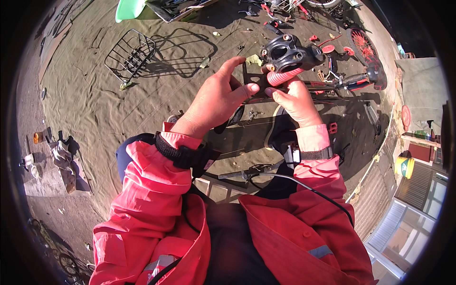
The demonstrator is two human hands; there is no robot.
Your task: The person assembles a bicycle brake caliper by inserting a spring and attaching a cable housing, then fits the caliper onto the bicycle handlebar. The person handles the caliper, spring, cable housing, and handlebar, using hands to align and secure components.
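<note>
My right hand point(295, 101) is closed around a red coil spring point(281, 76), with the thumb pointing left. Above the spring sits a chunky black bicycle clamp part point(290, 52) with round openings and brass-coloured bolts. Left of the spring stands a thin black bracket point(255, 78) with a hole; whether it joins the spring is hidden. My left hand point(214, 96) holds the bracket's left side, its index finger stretched up and its thumb lying across the face. The left hand's other fingers are mostly hidden.
A black wire basket point(130, 54) stands at the far left on an olive tarp point(95, 102). Bicycle tubes point(351, 83), a red-spoked wheel point(362, 46) and a red pedal point(333, 128) lie to the right. A handlebar piece point(247, 175) is by my knees. A yellow bucket point(404, 167) stands beyond.
</note>
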